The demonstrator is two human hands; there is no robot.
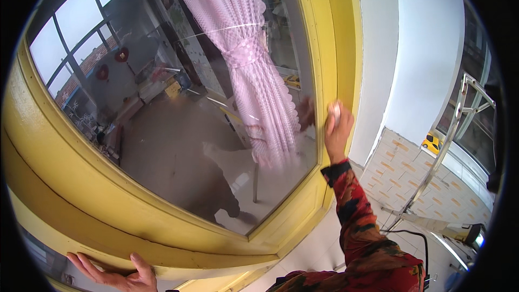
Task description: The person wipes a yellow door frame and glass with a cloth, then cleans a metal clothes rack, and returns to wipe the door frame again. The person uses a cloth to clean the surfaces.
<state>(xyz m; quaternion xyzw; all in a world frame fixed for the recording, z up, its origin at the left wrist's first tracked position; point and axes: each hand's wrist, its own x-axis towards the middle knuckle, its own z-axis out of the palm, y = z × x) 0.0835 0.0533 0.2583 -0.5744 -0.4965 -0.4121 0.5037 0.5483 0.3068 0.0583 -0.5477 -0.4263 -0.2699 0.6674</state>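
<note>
Before me is a large glass pane set in a yellow-painted frame. On the pane's right side, my right hand is curled against the upright of the frame. A pale spot shows at its fingers, but whether it holds something cannot be made out. My left hand rests at the lower left on the frame's bottom edge, its fingers and thumb spread apart. A pink checked curtain, gathered by a band, shows through the glass. Reflections cover much of the pane.
A white wall adjoins the frame on the right, above patterned tiles. A yellow toy car sits on a windowsill behind a tubular metal stand. A black cable runs near my right sleeve.
</note>
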